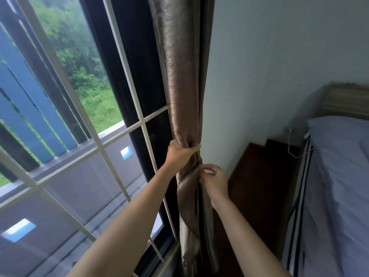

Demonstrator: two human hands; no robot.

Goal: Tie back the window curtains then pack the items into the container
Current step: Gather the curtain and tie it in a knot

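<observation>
A brown, crinkle-patterned curtain (181, 76) hangs gathered into a narrow bundle at the right edge of the window, against the wall. My left hand (179, 153) is wrapped around the bundle at mid height and squeezes it together. Just below, my right hand (213, 179) pinches a strip of the same fabric that loops around the bundle from the wall side. Under the hands the curtain hangs twisted and loose. No container or items to pack are in view.
The window (83, 136) with white grille bars fills the left, with a balcony rail and trees beyond. A bed with a light blue sheet (337, 186) stands at the right. Between wall and bed lies a dark wooden floor (257, 186) with a white charger cable (291, 148).
</observation>
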